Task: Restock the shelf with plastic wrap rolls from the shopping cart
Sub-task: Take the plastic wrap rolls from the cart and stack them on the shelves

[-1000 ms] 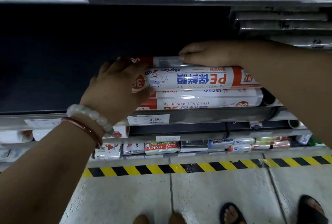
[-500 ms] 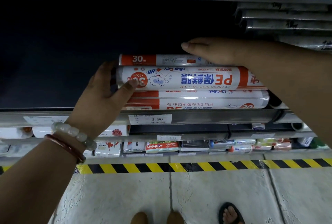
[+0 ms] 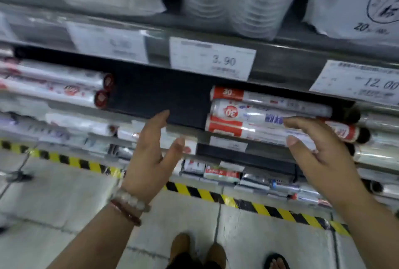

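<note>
Head view, frame motion-blurred. Plastic wrap rolls [image 3: 267, 115] lie stacked lengthwise on the dark shelf [image 3: 164, 100], right of centre, under the 3.90 price tag [image 3: 212, 58]. At least three rolls are visible, with red-and-white labels and "30" at their left ends.

Left hand [image 3: 151, 156]: fingers straight and spread, palm facing right, holding nothing. It sits in front of the shelf edge, left of the stack and apart from it, before the bare dark stretch of shelf. Two bracelets [image 3: 129, 206] on that wrist, one pale beaded, one dark red.

Right hand [image 3: 321, 152]: fingers extended and relaxed, holding nothing. It sits in front of the right half of the stack; fingertips overlap the lower rolls in the view, and I cannot tell whether they touch.

More rolls [image 3: 54, 87] lie at the left end of the same shelf. A 12.00 price tag [image 3: 356, 82] hangs to the right. Yellow-black floor tape [image 3: 216, 194] runs along the shelf base.
</note>
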